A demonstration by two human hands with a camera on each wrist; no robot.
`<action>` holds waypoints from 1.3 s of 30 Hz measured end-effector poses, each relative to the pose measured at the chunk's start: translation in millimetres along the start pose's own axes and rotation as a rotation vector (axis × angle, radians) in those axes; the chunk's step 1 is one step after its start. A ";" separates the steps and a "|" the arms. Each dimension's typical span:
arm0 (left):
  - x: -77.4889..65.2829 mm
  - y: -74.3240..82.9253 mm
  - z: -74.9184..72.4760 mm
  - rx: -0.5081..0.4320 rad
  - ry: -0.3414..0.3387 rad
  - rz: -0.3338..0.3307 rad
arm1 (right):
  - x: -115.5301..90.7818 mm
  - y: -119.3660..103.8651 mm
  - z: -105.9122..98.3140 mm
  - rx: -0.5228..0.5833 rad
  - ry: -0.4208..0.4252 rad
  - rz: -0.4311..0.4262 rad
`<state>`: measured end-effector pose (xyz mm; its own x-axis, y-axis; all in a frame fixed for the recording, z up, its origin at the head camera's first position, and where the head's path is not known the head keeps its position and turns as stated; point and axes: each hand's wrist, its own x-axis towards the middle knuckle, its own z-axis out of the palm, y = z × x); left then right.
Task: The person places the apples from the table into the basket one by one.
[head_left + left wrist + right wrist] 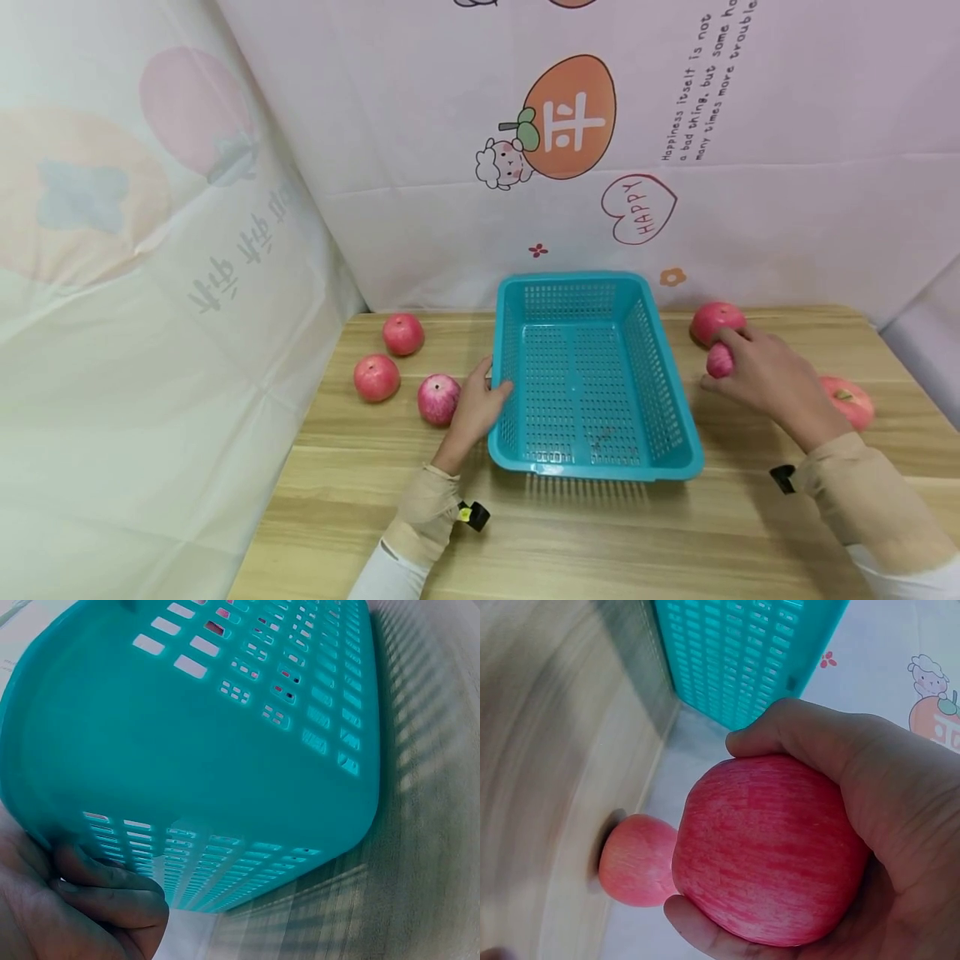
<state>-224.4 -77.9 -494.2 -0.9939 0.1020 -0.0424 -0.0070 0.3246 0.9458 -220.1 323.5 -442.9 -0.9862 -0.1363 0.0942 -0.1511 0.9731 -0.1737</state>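
A teal plastic basket [573,475] with perforated walls stands in the middle of the wooden table. My left hand [474,408] grips its left rim, thumb over the edge; in the left wrist view the curled fingers [112,900] lie against the outer wall. To the right of the basket, my right hand [776,379] holds a red apple [772,851] above the table, thumb on one side and fingers round the other. Beyond that hand sits another apple [716,323], and one more apple [847,402] is partly hidden behind the right wrist.
Left of the basket lie three apples: one at the back [403,334], a pinkish one [377,377], and a darker mottled one [438,398] close to the left hand. A printed white cloth [420,225] hangs behind the table [360,500] and along its left side.
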 end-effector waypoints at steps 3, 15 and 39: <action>-0.5 0.4 0.0 -0.004 -0.002 -0.015 | 1.7 -0.9 -1.6 -0.005 0.009 -0.008; 0.4 -1.3 0.1 -0.020 0.000 -0.014 | 5.9 -3.5 -5.6 -0.006 -0.002 0.003; 2.8 -2.1 0.7 -0.016 0.006 -0.017 | 19.4 -19.3 -17.0 0.009 0.053 -0.050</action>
<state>-227.1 -77.6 -496.5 -0.9943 0.0910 -0.0564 -0.0254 0.3113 0.9500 -235.1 305.2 -421.0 -0.9725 -0.1744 0.1546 -0.2008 0.9636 -0.1764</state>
